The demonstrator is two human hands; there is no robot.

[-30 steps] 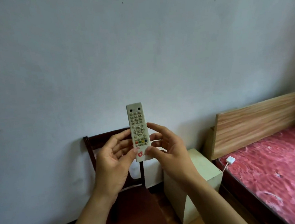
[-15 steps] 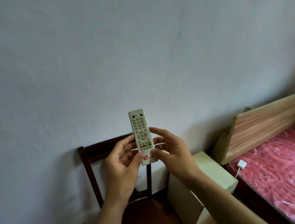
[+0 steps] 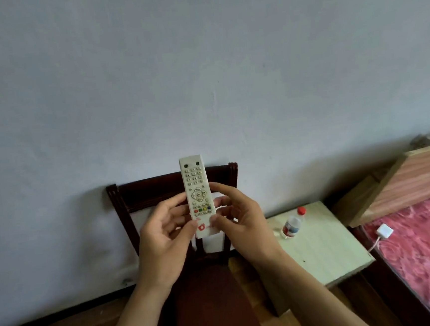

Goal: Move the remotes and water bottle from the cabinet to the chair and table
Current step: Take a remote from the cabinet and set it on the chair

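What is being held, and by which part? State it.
A white remote, upright, held by its lower end: left hand and right hand pinch the bottom between thumbs and fingers.

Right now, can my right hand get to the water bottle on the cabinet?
Probably yes, once it lets go: the right hand is pinching the remote, and the water bottle stands just to its right with nothing between them.

remote (image 3: 198,195) in the hands: matt off-white plastic, rubbery-looking buttons. chair (image 3: 159,188) behind the hands: dark wood, glossy varnish. table (image 3: 325,246) right of the right hand (image 3: 242,225): pale green top, smooth, matt. water bottle (image 3: 293,223) on it: clear glossy plastic, red cap. headboard (image 3: 405,180) further right: light wood grain, satin. bed cover (image 3: 424,248): red, shiny cloth. wall (image 3: 201,73): matt paint.
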